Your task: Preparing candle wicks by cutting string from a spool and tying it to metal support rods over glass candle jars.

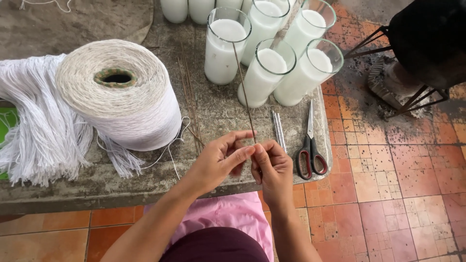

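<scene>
Fingertips of both hands meet at the lower end of a thin brown stick [244, 92], which rises slanted from them toward the glass jars of white wax [266, 73] at the back of the concrete table [58, 187]. The left hand [216, 162] pinches it between thumb and forefinger, the other fingers loosely curled; the right hand [273, 167] is closed around the same spot, its fingers tucked in, so the stick is steadied from two sides and its base is kept at working height above the table edge. A big cone of white string [121, 92] stands near on the left, beside a bundle of cut strands [34, 126]. Red-handled scissors [310, 150] and a few white sticks [278, 130] lie just beside the right hand, within easy reach.
</scene>
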